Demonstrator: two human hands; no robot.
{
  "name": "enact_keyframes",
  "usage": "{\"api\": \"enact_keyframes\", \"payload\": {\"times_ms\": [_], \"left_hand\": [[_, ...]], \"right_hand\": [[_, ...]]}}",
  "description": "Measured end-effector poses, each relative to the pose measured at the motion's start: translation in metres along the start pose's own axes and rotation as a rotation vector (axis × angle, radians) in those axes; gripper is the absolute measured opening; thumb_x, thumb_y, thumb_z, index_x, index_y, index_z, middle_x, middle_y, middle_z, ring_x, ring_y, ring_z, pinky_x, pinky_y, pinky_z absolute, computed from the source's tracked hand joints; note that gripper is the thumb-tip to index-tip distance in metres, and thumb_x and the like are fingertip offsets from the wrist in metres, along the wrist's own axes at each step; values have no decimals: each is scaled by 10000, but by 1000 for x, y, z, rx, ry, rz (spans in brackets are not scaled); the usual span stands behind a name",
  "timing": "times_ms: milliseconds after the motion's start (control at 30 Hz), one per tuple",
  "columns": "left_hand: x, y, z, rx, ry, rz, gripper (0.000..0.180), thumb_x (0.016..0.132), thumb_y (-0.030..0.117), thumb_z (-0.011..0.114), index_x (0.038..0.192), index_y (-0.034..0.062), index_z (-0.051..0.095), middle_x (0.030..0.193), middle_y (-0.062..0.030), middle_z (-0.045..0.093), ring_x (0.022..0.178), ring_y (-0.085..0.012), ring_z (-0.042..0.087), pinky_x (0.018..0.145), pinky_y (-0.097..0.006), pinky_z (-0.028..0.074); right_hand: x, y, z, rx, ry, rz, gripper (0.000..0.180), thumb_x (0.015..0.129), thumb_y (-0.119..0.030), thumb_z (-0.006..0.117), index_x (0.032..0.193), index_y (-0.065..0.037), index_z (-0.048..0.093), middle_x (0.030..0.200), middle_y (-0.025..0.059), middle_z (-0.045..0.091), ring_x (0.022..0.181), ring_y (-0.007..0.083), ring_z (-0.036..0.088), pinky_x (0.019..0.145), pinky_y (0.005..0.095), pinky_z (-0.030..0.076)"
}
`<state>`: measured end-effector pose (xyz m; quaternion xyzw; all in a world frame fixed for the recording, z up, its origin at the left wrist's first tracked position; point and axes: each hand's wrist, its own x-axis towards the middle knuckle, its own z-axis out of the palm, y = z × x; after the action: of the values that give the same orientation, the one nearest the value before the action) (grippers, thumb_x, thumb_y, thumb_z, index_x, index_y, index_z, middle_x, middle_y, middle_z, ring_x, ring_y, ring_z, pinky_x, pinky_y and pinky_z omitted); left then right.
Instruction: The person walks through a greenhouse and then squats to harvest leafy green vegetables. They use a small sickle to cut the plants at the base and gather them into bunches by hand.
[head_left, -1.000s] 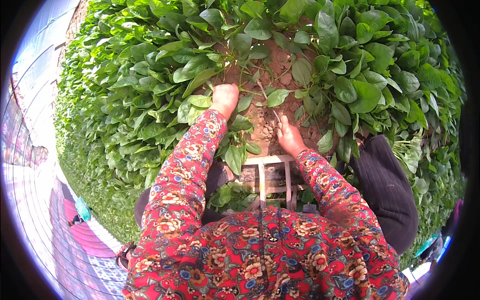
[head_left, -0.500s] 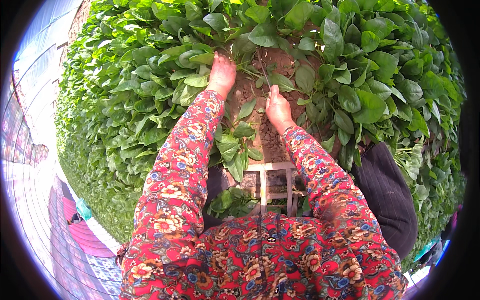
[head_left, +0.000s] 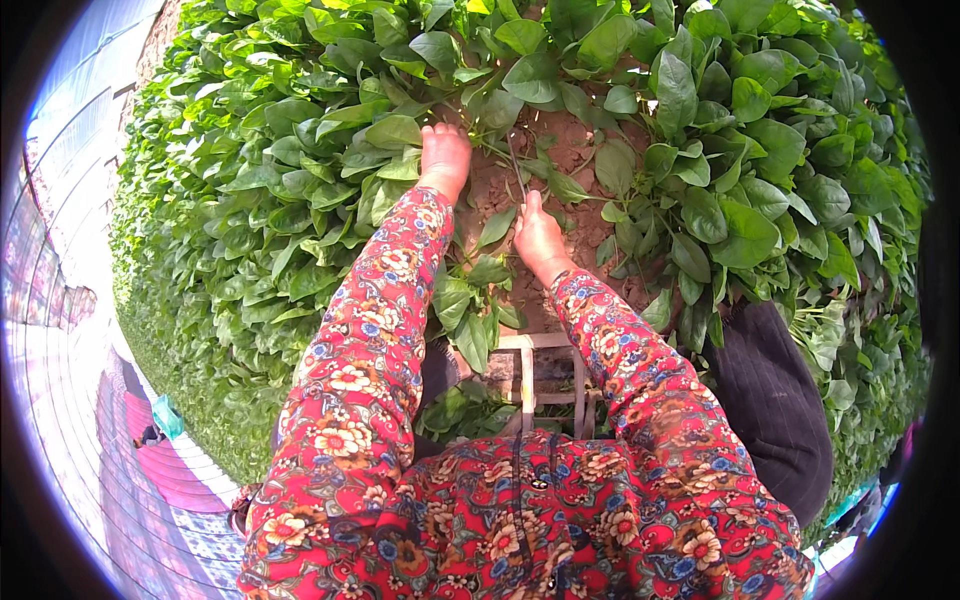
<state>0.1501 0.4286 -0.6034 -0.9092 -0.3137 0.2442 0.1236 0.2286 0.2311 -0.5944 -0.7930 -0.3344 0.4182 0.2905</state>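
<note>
My left hand is at the edge of the leafy spinach plants, left of a strip of bare soil. Its fingers are bent in around the plants, and leaves partly hide what they grip. My right hand is closed around the handle of a thin, long-bladed knife, its grip mostly hidden in the fist. The narrow blade points away from me over the soil, toward stems to the right of my left hand. Loose spinach leaves lie nearer to me on the soil.
A pale-framed crate with greens in it stands close before my body. Dense spinach grows to the right and far side. My dark trouser leg is at the right. Clear plastic sheeting curves along the far left.
My right hand has drawn the knife back toward me and a little to the left. My left hand has also come slightly nearer.
</note>
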Motion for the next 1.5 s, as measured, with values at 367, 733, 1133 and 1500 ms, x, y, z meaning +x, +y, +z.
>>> {"api": "enact_keyframes", "payload": {"times_ms": [367,733,1133,1500], "left_hand": [[-32,-33,53,-212,51,27,222,783,189,577,998,155,618,986,-44,606,987,-235,568,787,-403,428],[-44,-14,47,-648,240,-129,168,793,125,555,942,172,492,896,-34,544,870,-217,552,787,-377,389],[-34,-13,60,-1182,251,-479,77,784,154,564,843,120,530,800,-31,560,698,-184,545,653,-315,428],[-30,-4,67,-323,301,-347,127,822,227,521,867,113,557,730,-55,577,701,-250,604,555,-403,464]], "right_hand": [[-34,14,-14,24,-98,-44,346,908,-104,509,1230,-32,404,862,261,627,816,449,611,704,484,502],[4,5,-14,-161,25,-187,220,912,-134,531,1094,-63,432,834,220,622,760,428,617,652,503,511],[40,-13,4,-449,-91,-177,379,856,-52,496,1230,-78,438,825,248,614,730,433,631,623,512,513],[49,27,-35,-535,-122,-197,288,887,-107,486,1173,-113,456,868,234,619,768,403,644,640,489,514]]}}
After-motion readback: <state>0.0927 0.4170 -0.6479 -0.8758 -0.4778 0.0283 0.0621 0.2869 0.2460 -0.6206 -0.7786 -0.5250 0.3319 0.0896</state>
